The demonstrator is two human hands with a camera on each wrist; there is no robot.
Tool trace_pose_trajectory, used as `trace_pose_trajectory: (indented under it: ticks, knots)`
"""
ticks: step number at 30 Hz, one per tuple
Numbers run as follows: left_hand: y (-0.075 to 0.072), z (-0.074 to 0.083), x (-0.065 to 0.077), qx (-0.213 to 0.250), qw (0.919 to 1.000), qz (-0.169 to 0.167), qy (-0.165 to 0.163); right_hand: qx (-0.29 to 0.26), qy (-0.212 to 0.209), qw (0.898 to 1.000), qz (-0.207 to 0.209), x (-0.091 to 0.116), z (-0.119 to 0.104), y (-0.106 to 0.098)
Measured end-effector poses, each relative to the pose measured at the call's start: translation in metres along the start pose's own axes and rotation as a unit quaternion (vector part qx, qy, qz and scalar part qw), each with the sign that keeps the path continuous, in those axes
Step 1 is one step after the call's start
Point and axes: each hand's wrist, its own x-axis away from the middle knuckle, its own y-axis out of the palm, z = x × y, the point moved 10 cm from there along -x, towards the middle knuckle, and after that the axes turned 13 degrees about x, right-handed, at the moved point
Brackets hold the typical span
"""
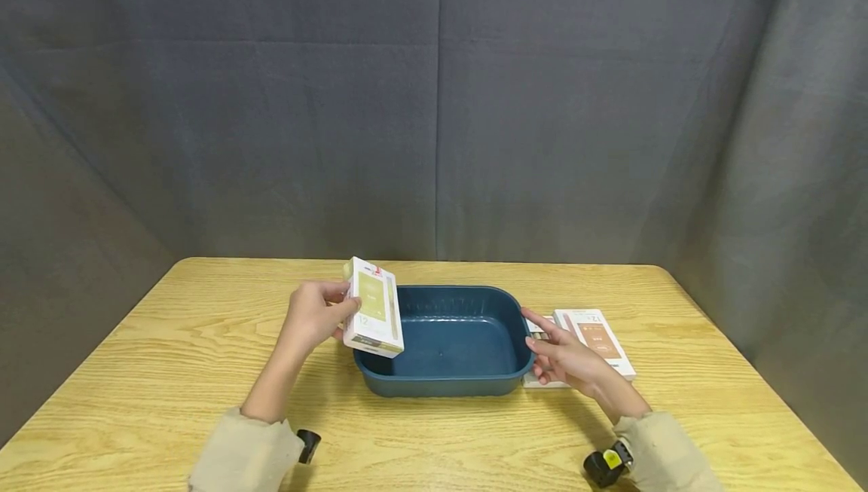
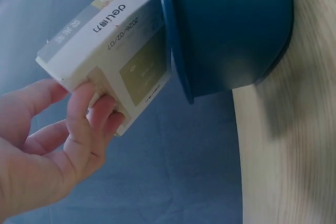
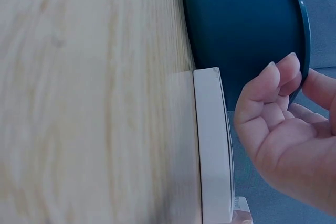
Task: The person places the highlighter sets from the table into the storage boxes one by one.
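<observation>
A dark blue plastic basin [image 1: 441, 385] stands on the table. My left hand [image 1: 317, 315] grips a white cardboard box with a yellow-green label [image 1: 375, 304], thumb on its front and fingers behind. The box is tilted above the basin's left end. "deli" lettering shows on this box [image 2: 115, 40] in the left wrist view, close to the basin's rim. At the basin's right end, my right hand [image 1: 566, 356] holds the rim between thumb and fingers, with fingertips [image 3: 289, 66] below the rim on the outside.
Right of the basin lies a white box with an orange-brown label [image 1: 600, 341]. Another white box [image 1: 536, 383], partly hidden by my right hand, lies beside the basin. A grey curtain [image 1: 434, 138] hangs behind the wooden table [image 1: 169, 371].
</observation>
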Motion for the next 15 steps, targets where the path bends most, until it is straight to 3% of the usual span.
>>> trace_pose_trajectory:
  ticks: [15]
  knots:
    - [0.022,-0.01,-0.003,-0.03,0.9995,-0.011,0.005,0.002,0.008,1.0,0.003,0.0,0.003,-0.003]
